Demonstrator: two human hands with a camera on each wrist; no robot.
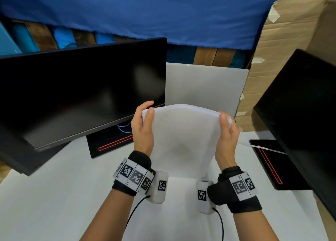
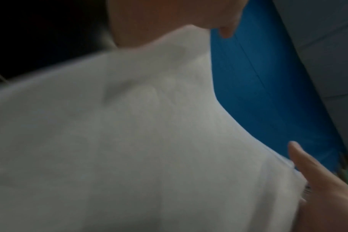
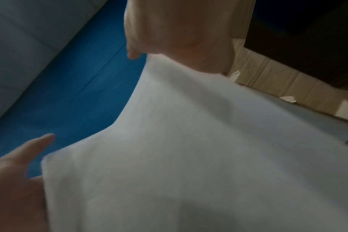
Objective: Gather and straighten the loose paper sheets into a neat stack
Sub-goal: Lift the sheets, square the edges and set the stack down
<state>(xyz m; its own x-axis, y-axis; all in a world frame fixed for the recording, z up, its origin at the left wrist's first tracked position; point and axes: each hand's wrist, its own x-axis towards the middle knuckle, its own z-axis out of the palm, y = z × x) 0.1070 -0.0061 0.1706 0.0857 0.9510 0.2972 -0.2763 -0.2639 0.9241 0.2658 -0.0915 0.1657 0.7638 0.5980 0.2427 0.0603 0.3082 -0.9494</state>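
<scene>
A stack of white paper sheets (image 1: 183, 135) stands upright over the white table (image 1: 54, 204), its top edge bowed into an arch. My left hand (image 1: 143, 124) grips the stack's upper left edge, thumb on the near face and fingers behind. My right hand (image 1: 227, 130) grips the upper right edge the same way. Both wrist views are blurred and filled by the paper (image 2: 149, 141) (image 3: 189, 157), with a hand at either end. The stack's lower edge is hidden between my wrists.
A dark monitor (image 1: 81, 91) stands close on the left with its base (image 1: 109, 142) beside my left hand. A second monitor (image 1: 305, 113) and base (image 1: 269, 164) stand right. A white board (image 1: 205, 84), cardboard (image 1: 291, 40) and blue cloth (image 1: 163, 13) are behind.
</scene>
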